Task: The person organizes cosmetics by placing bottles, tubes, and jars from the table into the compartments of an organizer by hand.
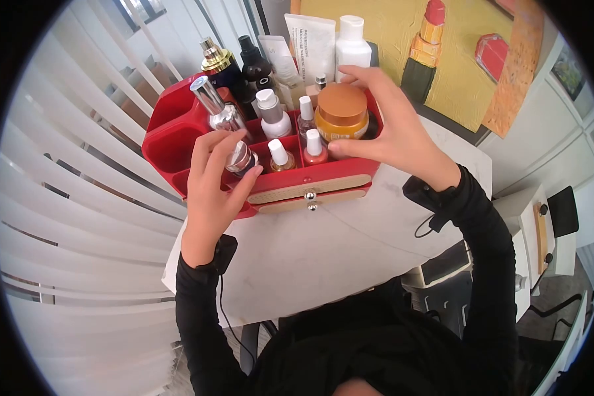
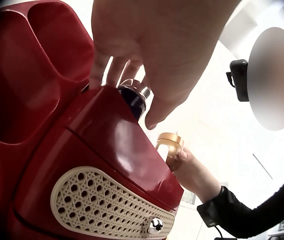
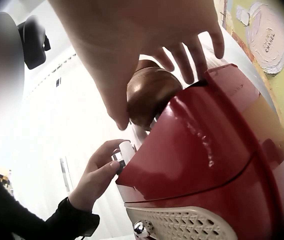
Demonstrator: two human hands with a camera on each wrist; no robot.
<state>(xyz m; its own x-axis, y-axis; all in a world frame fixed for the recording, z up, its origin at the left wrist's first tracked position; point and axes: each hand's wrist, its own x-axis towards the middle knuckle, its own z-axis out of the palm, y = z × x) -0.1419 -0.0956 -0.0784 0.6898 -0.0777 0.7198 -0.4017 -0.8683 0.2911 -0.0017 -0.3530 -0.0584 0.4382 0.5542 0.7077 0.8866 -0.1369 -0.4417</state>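
Observation:
Around a small jar with a silver cap, the left hand curls its fingers and thumb at the front of a red organizer. In the left wrist view, the jar's dark body shows beyond that hand. The right hand spreads around an amber jar with a copper lid. Its thumb lies at the jar's lower front, and its fingers extend behind the lid. The lid shows between thumb and fingers of the right hand in the right wrist view.
White-capped small bottles, a pump bottle, a silver-capped bottle and tubes stand in the organizer. It rests on a white table, with blinds at left and a painting behind.

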